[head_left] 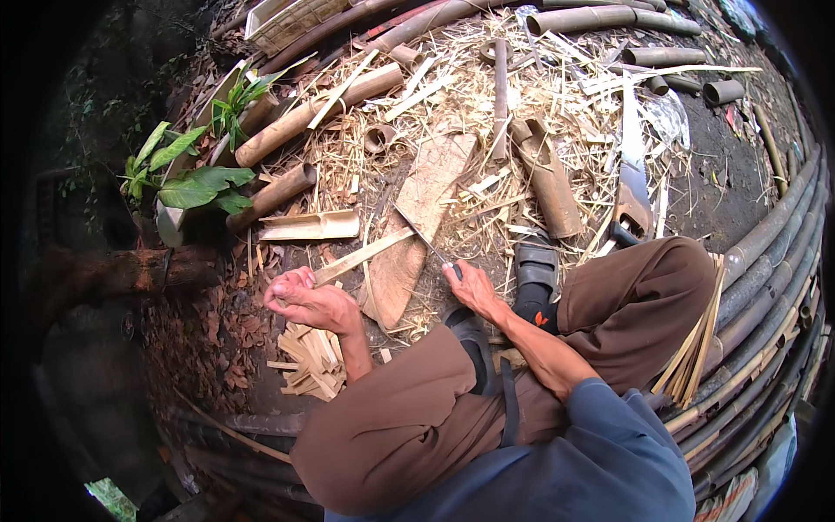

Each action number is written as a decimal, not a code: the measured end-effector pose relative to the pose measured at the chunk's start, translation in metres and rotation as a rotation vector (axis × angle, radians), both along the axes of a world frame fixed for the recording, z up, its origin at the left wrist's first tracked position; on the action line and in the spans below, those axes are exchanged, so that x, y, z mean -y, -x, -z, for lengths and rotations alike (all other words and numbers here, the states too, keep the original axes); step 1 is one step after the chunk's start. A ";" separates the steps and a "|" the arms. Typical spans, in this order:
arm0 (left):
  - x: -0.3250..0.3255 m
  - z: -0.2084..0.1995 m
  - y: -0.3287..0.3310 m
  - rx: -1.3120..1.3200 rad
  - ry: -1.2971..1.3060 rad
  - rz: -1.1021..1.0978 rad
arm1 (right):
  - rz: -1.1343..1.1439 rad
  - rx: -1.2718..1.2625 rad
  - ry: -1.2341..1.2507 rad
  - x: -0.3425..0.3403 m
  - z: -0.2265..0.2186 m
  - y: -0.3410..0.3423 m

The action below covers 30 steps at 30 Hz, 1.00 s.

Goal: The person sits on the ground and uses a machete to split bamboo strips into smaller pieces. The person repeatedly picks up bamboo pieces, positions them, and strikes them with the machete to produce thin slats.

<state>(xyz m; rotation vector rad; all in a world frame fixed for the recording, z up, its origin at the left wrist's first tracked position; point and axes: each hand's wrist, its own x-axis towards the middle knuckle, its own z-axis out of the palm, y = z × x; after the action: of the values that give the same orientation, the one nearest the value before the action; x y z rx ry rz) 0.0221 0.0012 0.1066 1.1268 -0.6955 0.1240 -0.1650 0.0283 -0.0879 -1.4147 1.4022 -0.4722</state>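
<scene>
One bamboo strip (pixel 365 256) is apparently pinched by the left hand (pixel 315 301) so its tip is backed by the wooden board (pixel 400 274) beside the knife (pixel 427 242) grasped by the right hand (pixel 477 291).

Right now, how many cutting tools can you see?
2: a knife in the right hand, and a saw lying to the right of the notched bamboo tube. Others could be hidden under the shavings.

Dirt grnd (pixel 722 200) w/ shavings (pixel 578 109), wd plank (pixel 432 184), handsaw (pixel 632 148), bamboo tubes (pixel 554 193), dry lvs (pixel 233 335).
</scene>
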 end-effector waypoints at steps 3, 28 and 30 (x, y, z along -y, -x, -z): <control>-0.005 -0.001 -0.005 -0.030 -0.042 0.000 | -0.099 0.146 -0.011 -0.003 -0.071 -0.018; -0.041 0.028 -0.039 -0.664 -0.591 0.785 | -0.202 -0.137 0.489 0.054 -0.106 0.000; -0.062 0.024 -0.036 -0.678 -0.704 0.869 | -0.356 -0.130 0.556 0.053 -0.129 -0.015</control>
<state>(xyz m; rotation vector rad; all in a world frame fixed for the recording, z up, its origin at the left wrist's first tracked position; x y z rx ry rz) 0.0585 0.0628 0.0830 1.3104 -0.5567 -1.2696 -0.1504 -0.0250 0.0408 -2.1309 1.1225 -0.5678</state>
